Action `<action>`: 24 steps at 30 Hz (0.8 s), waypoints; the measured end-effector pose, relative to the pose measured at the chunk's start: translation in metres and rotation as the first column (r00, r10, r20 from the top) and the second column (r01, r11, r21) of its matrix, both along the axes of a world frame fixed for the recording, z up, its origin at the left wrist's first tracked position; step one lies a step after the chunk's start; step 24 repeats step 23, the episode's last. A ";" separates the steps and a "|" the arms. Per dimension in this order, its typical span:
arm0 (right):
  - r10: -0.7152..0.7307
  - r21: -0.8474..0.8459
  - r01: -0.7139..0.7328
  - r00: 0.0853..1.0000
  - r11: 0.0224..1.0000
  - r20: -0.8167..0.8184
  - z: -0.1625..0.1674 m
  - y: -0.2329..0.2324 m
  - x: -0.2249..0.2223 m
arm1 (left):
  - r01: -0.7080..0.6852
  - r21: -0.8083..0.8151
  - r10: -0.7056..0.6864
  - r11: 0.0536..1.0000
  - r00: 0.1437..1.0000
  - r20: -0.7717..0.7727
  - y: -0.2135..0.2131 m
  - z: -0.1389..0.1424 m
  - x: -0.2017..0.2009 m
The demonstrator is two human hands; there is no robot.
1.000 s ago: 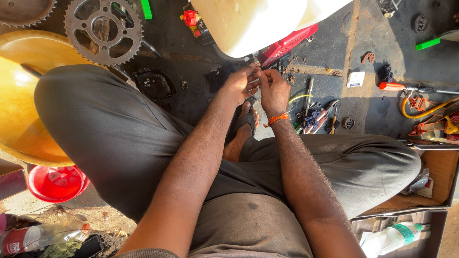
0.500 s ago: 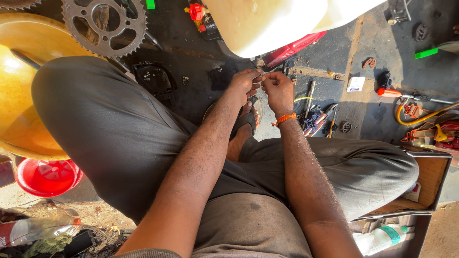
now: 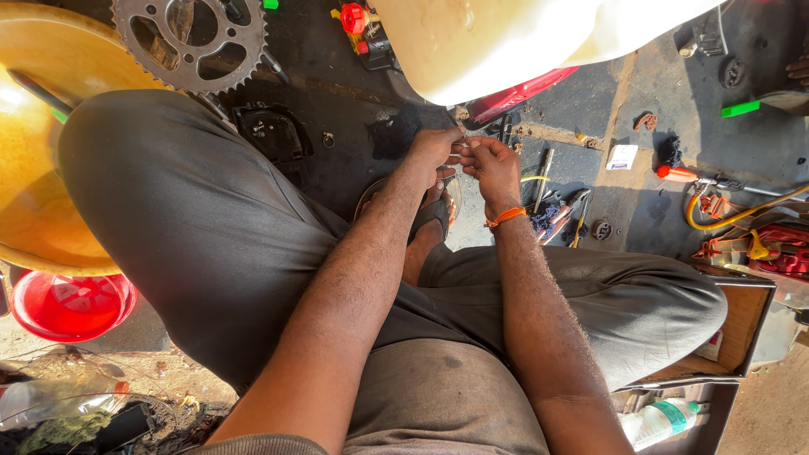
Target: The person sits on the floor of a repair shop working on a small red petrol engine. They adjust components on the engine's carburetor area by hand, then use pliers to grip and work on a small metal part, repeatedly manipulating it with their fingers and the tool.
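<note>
I sit on the ground with my knees spread, in grey trousers. My left hand (image 3: 433, 148) and my right hand (image 3: 491, 168) meet in front of me, fingertips pinched together on a small part (image 3: 461, 152) that is too tiny to make out. An orange thread band (image 3: 505, 217) circles my right wrist. Just beyond my hands hangs a large cream-white tank (image 3: 514, 42) with a red part (image 3: 514, 97) under it. My sandalled foot (image 3: 430, 219) rests below my hands.
A toothed steel sprocket (image 3: 192, 40) lies at the top left beside a big yellow bowl (image 3: 42, 168) and a red bowl (image 3: 72, 305). Hand tools (image 3: 560, 211) lie on the dark floor at right, with a yellow hose (image 3: 733, 219), an open wooden box (image 3: 742, 324) and a plastic bottle (image 3: 666, 420).
The view has drifted slightly, so everything sits a little lower in frame. My hands stay together on the small part, with only small finger motion.
</note>
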State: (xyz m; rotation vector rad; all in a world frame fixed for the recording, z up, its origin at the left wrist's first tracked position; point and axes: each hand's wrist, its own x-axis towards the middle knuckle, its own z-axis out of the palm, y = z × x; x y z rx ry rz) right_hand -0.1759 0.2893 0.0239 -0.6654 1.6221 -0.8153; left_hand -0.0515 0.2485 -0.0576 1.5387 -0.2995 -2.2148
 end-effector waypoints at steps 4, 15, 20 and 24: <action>0.023 -0.014 -0.024 0.999 1.000 -0.036 0.002 0.004 0.002 | 0.041 -0.020 -0.040 0.999 0.999 0.032 -0.002 0.003 0.001; 0.146 -0.065 -0.170 0.948 0.983 -0.282 0.022 0.003 0.008 | -0.004 -0.085 0.007 0.996 0.999 0.041 -0.001 -0.012 -0.004; -0.088 -0.383 -0.297 0.680 0.875 -0.728 0.096 0.003 0.024 | -0.124 -0.058 0.119 0.991 0.990 -0.078 -0.004 -0.003 -0.001; -0.322 -0.545 -0.536 0.455 0.645 -0.830 0.159 -0.006 0.035 | -0.189 -0.046 0.179 0.981 0.970 -0.167 0.011 0.013 0.010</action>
